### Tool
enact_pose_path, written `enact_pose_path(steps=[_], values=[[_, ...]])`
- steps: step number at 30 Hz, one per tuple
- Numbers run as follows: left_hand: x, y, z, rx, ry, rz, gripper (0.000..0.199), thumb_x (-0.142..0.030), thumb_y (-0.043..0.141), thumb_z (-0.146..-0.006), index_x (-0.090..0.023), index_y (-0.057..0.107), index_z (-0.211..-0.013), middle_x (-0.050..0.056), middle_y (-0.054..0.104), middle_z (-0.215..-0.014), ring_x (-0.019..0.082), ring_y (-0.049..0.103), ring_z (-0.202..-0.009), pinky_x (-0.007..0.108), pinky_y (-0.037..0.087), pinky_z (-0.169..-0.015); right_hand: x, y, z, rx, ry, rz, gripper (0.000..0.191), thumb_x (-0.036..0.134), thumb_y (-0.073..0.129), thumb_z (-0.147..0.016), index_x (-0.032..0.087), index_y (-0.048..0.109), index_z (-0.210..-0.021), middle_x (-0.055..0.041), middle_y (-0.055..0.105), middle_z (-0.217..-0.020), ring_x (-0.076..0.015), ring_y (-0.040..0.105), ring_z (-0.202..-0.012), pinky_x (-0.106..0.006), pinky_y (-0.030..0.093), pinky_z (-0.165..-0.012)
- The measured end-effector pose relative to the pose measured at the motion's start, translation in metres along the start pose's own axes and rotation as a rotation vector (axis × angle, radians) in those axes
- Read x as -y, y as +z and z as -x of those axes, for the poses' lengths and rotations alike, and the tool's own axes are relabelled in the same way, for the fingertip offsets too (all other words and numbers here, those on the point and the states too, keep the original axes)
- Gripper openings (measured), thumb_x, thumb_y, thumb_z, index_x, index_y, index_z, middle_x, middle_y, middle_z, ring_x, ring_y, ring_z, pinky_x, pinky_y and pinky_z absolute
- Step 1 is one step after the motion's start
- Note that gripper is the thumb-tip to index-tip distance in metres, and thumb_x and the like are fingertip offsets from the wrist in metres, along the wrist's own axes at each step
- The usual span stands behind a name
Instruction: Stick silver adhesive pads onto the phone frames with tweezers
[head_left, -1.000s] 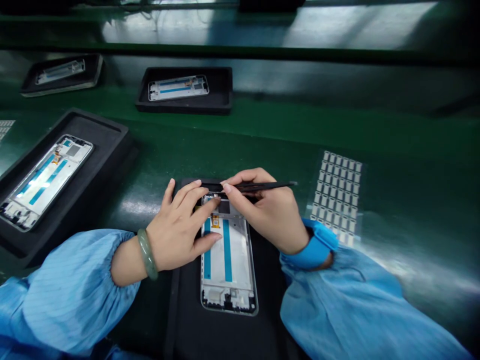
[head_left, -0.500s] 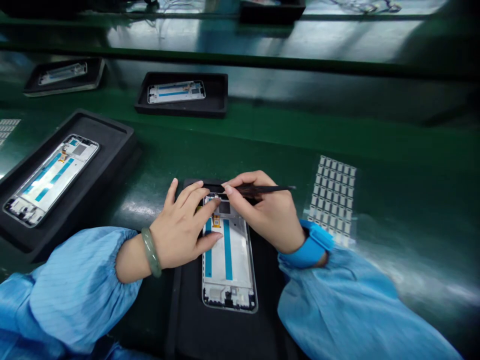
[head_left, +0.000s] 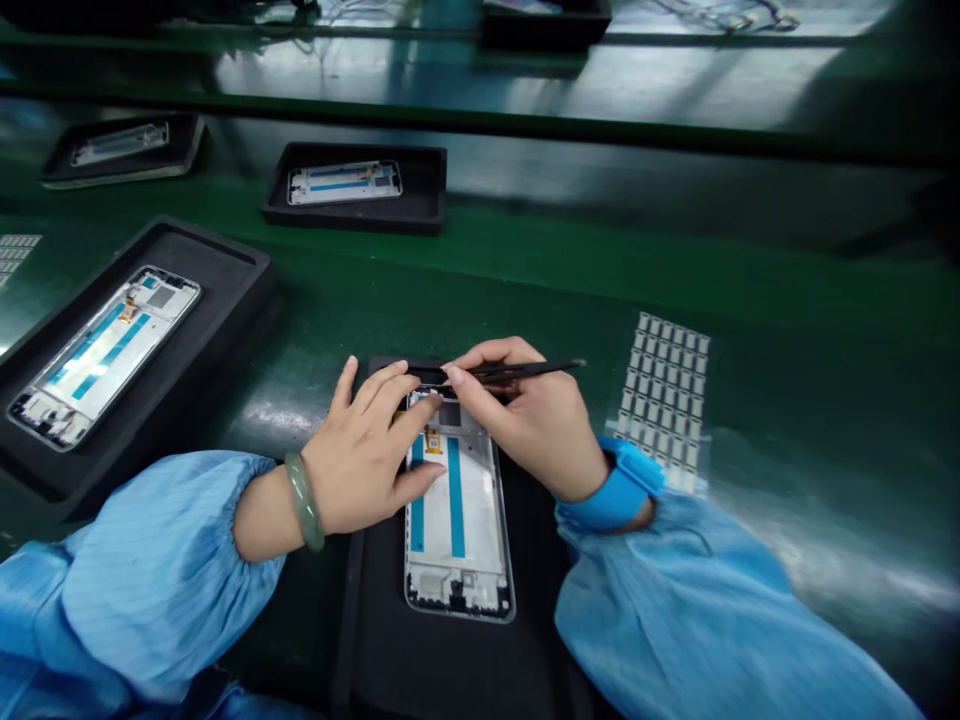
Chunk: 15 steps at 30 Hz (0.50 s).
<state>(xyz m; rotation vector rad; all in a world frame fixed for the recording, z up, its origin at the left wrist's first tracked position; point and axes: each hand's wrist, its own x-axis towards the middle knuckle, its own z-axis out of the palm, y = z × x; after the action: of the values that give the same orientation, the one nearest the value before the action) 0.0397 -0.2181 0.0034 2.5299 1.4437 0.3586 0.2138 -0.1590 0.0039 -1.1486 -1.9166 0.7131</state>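
A phone frame (head_left: 480, 520) with blue strips and a small orange flex cable (head_left: 433, 441) lies in a black foam tray (head_left: 442, 670) in front of me. Across its upper left part rests my left hand (head_left: 367, 445), fingers spread, fingertips on the frame's top end. My right hand (head_left: 525, 415) pinches black tweezers (head_left: 536, 369) between thumb and fingers over the same top end. The tweezers lie nearly level, their rear end pointing right. Their working tips are hidden by my fingers.
Left stands another black tray (head_left: 225, 262) with a phone frame (head_left: 105, 355). Farther back are two more trays, one black tray (head_left: 424, 190) holding a frame. A sheet of small grey pads (head_left: 664, 395) lies right of my hands. A raised shelf edge (head_left: 525, 115) crosses behind.
The rear end of the tweezers has tipped slightly upward and shifted a little left. My left hand stays in place on the phone frame.
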Motion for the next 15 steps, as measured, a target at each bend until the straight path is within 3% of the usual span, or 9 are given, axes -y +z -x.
enact_pose_path(steps=[9, 15], values=[[0.0016, 0.0007, 0.0005, -0.020, 0.002, 0.028, 0.053, -0.043, 0.050, -0.084, -0.014, 0.044, -0.129, 0.015, 0.048, -0.125, 0.032, 0.032, -0.129, 0.061, 0.015, -0.107, 0.0024, 0.0009, -0.0003, -0.020, 0.006, 0.020, 0.004, 0.023, 0.058, -0.082, 0.020, 0.057, -0.082, 0.0005, 0.062, -0.076, -0.0120, 0.061, -0.059, -0.023, 0.050, -0.053], [0.0010, 0.0001, 0.0005, -0.001, 0.000, 0.020, 0.053, -0.044, 0.049, -0.085, -0.014, 0.045, -0.128, 0.015, 0.048, -0.125, 0.032, 0.031, -0.130, 0.061, 0.014, -0.107, 0.0050, -0.0015, -0.0015, 0.013, -0.108, 0.090, 0.004, 0.016, 0.057, -0.081, 0.019, 0.056, -0.084, 0.0002, 0.063, -0.077, -0.0117, 0.061, -0.063, -0.022, 0.050, -0.058]])
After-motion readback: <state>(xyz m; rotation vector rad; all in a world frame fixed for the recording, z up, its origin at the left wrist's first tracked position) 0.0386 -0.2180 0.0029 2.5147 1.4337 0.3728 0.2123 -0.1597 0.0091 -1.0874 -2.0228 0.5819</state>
